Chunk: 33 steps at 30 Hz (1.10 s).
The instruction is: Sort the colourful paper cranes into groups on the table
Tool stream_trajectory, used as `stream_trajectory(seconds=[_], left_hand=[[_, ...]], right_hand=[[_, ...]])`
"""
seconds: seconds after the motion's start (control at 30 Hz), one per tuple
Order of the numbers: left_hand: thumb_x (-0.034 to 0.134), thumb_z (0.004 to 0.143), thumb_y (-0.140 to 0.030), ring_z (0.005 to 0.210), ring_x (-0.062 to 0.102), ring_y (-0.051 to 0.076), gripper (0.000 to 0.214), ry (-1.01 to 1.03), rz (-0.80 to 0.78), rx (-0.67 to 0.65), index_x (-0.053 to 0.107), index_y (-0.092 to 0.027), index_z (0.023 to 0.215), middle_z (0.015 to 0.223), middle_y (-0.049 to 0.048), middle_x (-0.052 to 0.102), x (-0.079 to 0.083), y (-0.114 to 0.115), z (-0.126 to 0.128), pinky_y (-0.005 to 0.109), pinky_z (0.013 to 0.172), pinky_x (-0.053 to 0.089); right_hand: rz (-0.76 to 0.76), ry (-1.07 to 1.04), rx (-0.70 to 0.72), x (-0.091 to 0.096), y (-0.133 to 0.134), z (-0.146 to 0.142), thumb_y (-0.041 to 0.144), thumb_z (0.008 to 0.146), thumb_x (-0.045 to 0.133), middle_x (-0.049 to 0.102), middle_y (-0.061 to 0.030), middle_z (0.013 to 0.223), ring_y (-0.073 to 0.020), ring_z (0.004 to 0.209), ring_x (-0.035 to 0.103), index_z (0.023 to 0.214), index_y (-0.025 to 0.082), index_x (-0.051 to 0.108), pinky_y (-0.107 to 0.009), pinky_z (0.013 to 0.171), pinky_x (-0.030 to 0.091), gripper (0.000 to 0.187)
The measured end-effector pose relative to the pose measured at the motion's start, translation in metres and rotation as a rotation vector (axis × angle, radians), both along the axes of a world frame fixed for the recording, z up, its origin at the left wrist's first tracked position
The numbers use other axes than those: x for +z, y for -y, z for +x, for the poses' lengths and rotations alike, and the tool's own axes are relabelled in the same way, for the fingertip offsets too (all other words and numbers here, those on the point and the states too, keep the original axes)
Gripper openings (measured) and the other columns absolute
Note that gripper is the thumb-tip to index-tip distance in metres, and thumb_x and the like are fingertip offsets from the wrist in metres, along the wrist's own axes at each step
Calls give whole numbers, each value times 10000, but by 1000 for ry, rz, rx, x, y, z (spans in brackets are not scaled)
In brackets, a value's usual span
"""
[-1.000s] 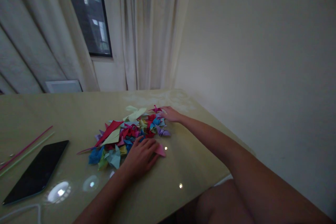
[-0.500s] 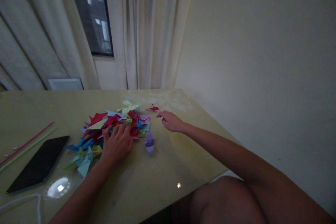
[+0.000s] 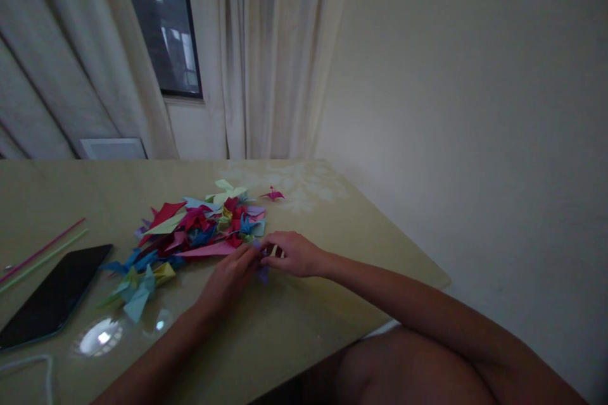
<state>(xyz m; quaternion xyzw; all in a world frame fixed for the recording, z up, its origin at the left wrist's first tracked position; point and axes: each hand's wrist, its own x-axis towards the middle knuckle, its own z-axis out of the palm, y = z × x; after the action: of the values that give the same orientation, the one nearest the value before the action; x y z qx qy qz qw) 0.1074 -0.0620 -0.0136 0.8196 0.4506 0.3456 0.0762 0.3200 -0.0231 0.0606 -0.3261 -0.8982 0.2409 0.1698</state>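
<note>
A heap of folded paper cranes in red, blue, green and pink lies on the glossy table. At its near right edge my left hand and my right hand meet around a purple paper crane. Fingers of both hands pinch it, and most of it is hidden between them. One small magenta crane sits apart, farther back on the table.
A dark phone lies at the left, with a pink straw and a green straw beyond it. A white cable loops at the near left corner. Curtains and a dark window stand behind the table; its right edge drops off near my knee.
My left hand left the top of the heap and my right hand drew back from the magenta crane. Both came together on the purple crane that lay alone near the heap.
</note>
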Motion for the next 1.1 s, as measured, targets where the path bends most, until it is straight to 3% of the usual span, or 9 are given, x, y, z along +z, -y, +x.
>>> stream_trajectory(seconds=[0.13, 0.23, 0.33, 0.37, 0.43, 0.57, 0.8, 1.1], left_hand=[[467, 1032, -304, 846, 743, 189, 186, 121, -19, 14, 641, -243, 1056, 958, 27, 749, -1, 3, 4, 281, 753, 566], [471, 1030, -302, 902, 745, 209, 219, 120, 41, 26, 617, -224, 1174, 1049, 63, 760, -3, 1, 8, 319, 798, 576], [483, 992, -231, 1116, 695, 281, 334, -38, 179, 198, 630, -215, 1292, 1256, 136, 725, 0, -4, 5, 433, 958, 527], [495, 976, -208, 1205, 653, 311, 356, -107, 217, 277, 649, -227, 1296, 1334, 150, 696, 1, -6, 2, 473, 1006, 488], [519, 959, -185, 1313, 573, 345, 359, -219, 247, 394, 691, -252, 1266, 1428, 146, 652, 4, -11, -5, 517, 1052, 418], [527, 975, -197, 1218, 607, 335, 313, -289, 203, 411, 723, -241, 1214, 1315, 125, 725, 3, -22, -17, 509, 1001, 392], [519, 980, -183, 1101, 641, 314, 274, -259, 173, 411, 746, -223, 1128, 1147, 106, 768, 9, -24, -18, 475, 959, 381], [518, 1006, -209, 1109, 602, 325, 254, -118, 235, 403, 752, -229, 1101, 1113, 93, 772, 9, -25, -19, 488, 974, 368]], right_hand=[[35, 39, -36, -6, -4, 7, 130, 909, 714, 766, -32, 936, -154, 800, 694, 1024, 186, 770, -239, 753, 485, 140], [57, 63, -56, -8, -17, 16, 120, 895, 716, 773, -24, 910, -154, 802, 701, 972, 196, 787, -237, 762, 489, 129], [38, 31, -264, -4, -43, 38, 119, 887, 726, 783, -16, 879, -147, 796, 712, 929, 193, 793, -234, 774, 505, 108], [44, 22, -394, -2, -53, 48, 130, 887, 732, 788, -21, 881, -152, 803, 717, 914, 189, 795, -241, 781, 513, 91], [66, 16, -512, 1, -72, 66, 139, 921, 688, 800, -59, 930, -172, 833, 731, 943, 169, 797, -272, 802, 531, 115], [56, 37, -564, -5, -93, 80, 121, 904, 691, 814, -68, 936, -184, 858, 749, 958, 163, 811, -278, 813, 543, 138], [4, 97, -560, -35, -84, 60, 117, 884, 720, 826, -63, 954, -179, 891, 761, 982, 179, 832, -247, 815, 544, 161], [77, 166, -694, -39, -74, 72, 162, 920, 662, 817, -71, 1025, -208, 953, 746, 1007, 207, 817, -273, 831, 524, 183]])
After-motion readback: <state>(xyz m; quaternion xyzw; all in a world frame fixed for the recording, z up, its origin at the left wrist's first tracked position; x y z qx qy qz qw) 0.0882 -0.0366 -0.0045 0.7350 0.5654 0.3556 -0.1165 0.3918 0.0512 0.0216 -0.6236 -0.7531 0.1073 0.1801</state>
